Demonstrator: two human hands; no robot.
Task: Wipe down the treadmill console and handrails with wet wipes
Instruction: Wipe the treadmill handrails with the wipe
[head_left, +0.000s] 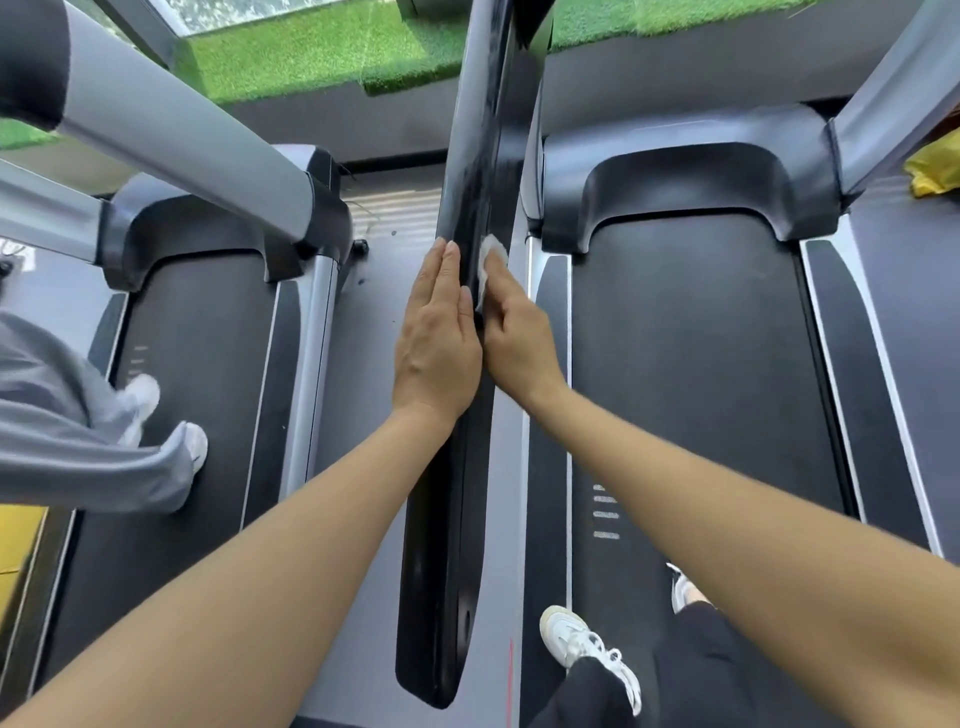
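Looking down from my head, the black handrail (470, 364) runs from the top centre of the frame to the lower centre, where its rounded end stops short of the bottom edge. My left hand (436, 338) lies flat along its left side, fingers straight and pressed together, tips pointing up the frame. My right hand (517, 332) is on the rail's right side, its fingers pressing a white wet wipe (487, 270) against the rail; only a crumpled part of the wipe shows past my fingertips, and I cannot tell whether the fingers curl round it or only press it flat.

A strip of grey floor (363, 364) lies open left of the rail, between it and the neighbouring treadmill (202, 389) in the left half of the frame. To the right, my own treadmill belt (696, 364) fills the centre right, with my white shoe (582, 649) at the lower edge.

Another person's grey trouser legs (78, 441) are cut off by the left edge. A yellow object (935, 166) at the right edge is mostly out of frame. Small grey marks on both belts are too small to read.
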